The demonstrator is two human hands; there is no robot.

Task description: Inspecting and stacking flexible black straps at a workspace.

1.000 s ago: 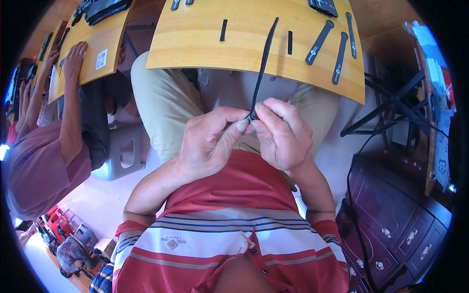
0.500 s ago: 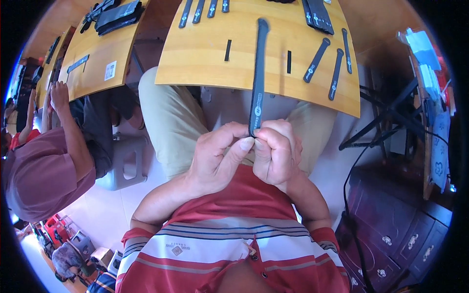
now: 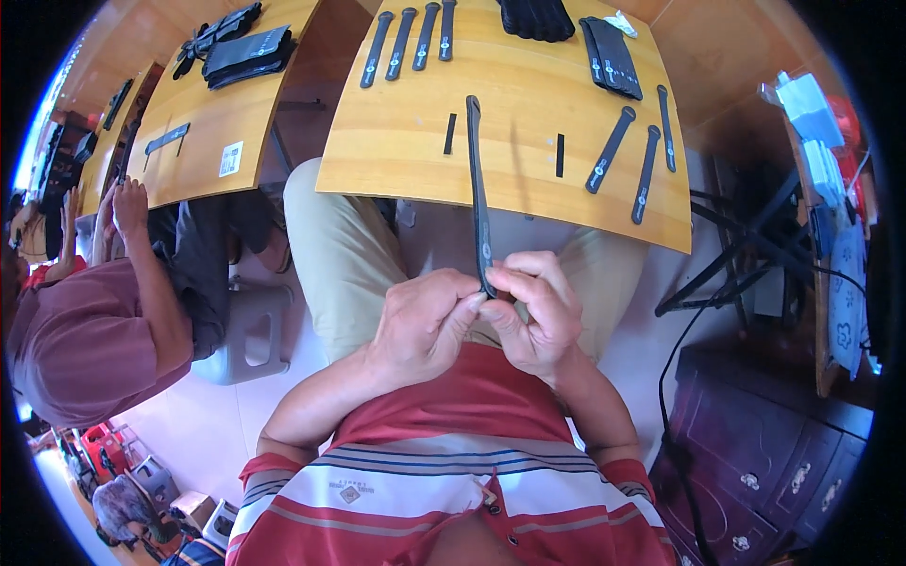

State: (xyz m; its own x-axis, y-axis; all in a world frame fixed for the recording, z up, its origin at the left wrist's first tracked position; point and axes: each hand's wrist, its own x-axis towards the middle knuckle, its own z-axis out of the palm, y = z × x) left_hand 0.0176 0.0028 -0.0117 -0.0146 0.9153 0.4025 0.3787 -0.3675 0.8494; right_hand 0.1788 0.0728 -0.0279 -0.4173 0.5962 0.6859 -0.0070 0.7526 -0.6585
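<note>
A long black strap (image 3: 477,179) with a rounded far end stands out from my fingers toward the table, seen nearly edge-on. Its near end is pinched by my left hand (image 3: 415,316), thumb against forefinger. My right hand (image 3: 538,311) grips that same end from the other side, its thumb and fingers closed on it. Both hands are over my lap, just short of the wooden table (image 3: 377,156). Similar straps (image 3: 396,45) lie in a row at the table's far left, and three more (image 3: 612,151) lie at the right.
Two short dark strips (image 3: 450,134) are on the tabletop. A stack of straps (image 3: 612,58) and a black bundle (image 3: 536,17) sit at the back. A co-worker (image 3: 104,321) sits left at another table (image 3: 193,141). Dark drawers (image 3: 755,443) stand right.
The strap has turned more edge-on, and its far end has dropped and swung left. My right fingers have shifted on its near end. The whole view has moved a little.
</note>
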